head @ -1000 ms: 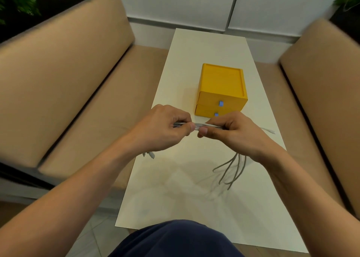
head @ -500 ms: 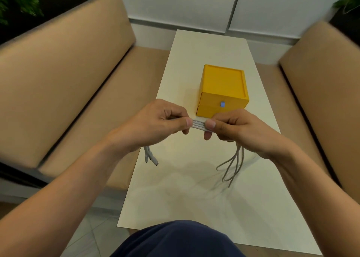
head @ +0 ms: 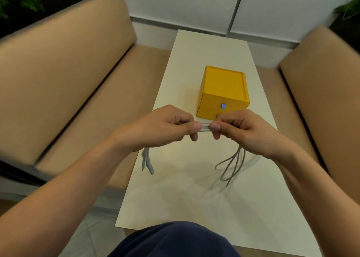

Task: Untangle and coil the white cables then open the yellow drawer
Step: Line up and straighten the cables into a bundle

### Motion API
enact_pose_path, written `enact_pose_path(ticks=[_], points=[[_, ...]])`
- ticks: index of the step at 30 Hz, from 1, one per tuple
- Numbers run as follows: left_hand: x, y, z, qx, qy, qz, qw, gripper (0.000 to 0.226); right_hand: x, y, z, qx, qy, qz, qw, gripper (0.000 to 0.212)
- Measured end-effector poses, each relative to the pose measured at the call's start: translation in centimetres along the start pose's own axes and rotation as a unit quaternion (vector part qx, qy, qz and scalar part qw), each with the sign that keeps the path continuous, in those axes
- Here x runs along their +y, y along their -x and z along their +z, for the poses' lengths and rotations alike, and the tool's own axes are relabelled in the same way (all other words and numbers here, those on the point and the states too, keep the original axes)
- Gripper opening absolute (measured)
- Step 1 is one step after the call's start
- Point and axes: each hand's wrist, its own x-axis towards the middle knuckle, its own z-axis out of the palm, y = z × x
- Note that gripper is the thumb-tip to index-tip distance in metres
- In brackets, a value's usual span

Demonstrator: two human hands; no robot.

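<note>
The white cables are thin and greyish-white, folded into a flat bundle of several parallel strands. The bundle is held in the air above the near half of the table, stretched short and straight between the two hands. The left hand pinches it between thumb and curled fingers, and the right hand grips it in the same way, so that only a small piece shows between the thumbs. At 7 o'clock from the left hand the connector ends hang down side by side. At 6 o'clock from the right hand the loops hang loose and reach toward the table top.

The yellow drawer box stands on the table at 12 o'clock from the hands. Both of its drawers are closed, and the blue knob of the upper one is in plain view.

One second ago the hands were lower in the view and both knobs could be seen; now the right hand covers most of the lower one. The connector ends only peeped out under the left wrist then, and now they hang free. A single strand that lay on the table at 3 o'clock from the right hand is gone.
</note>
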Motion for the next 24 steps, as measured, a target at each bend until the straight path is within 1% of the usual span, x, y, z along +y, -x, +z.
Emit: enact_pose_path(ticks=[2,4,5,7,9,11,12,13,16,18,19,21,24], points=[[-0.2,-0.2,0.1,0.002,-0.001,-0.007,1.000,0.037,0.0,-0.1,0.2,0.008,-0.004,0.001,1.000,0.030],[-0.4,-0.2,0.0,0.012,0.040,0.015,0.999,0.037,-0.3,0.0,0.0,-0.009,-0.050,0.001,0.999,0.026],[-0.5,-0.1,-0.1,0.022,0.068,0.026,0.997,0.037,-0.3,0.1,-0.2,-0.032,-0.068,0.004,0.997,0.022],[-0.6,0.1,-0.5,0.042,0.115,0.038,0.992,0.037,0.4,0.1,0.1,-0.095,-0.063,0.031,0.993,0.021],[-0.6,0.5,-1.3,0.061,0.150,0.046,0.986,0.033,2.4,0.1,1.3,-0.138,-0.023,0.083,0.987,0.022],[-1.0,0.9,-2.4,0.082,0.185,0.049,0.978,0.032,5.6,0.2,2.8,-0.152,0.075,0.127,0.977,0.023],[-1.2,1.1,-2.9,0.091,0.186,0.048,0.977,0.032,7.4,0.3,3.3,-0.145,0.125,0.153,0.970,0.023],[-1.4,1.2,-3.2,0.099,0.178,0.045,0.978,0.032,8.9,0.5,3.4,-0.126,0.161,0.183,0.962,0.023],[-2.1,1.5,-2.8,0.097,0.137,0.018,0.986,0.035,11.6,1.4,1.7,-0.047,0.197,0.265,0.943,0.031],[-2.6,1.3,-2.2,0.098,0.121,-0.008,0.988,0.037,11.9,1.8,-0.2,0.044,0.207,0.284,0.935,0.036],[-2.9,1.2,-2.0,0.105,0.119,-0.018,0.987,0.038,11.7,1.9,-1.2,0.104,0.195,0.279,0.935,0.036],[-3.2,1.0,-1.5,0.114,0.127,-0.033,0.985,0.037,10.7,1.9,-3.0,0.229,0.168,0.238,0.929,0.029],[-3.0,0.6,-0.7,0.107,0.132,-0.041,0.985,0.036,8.4,1.6,-4.8,0.412,0.106,0.156,0.891,0.024]])
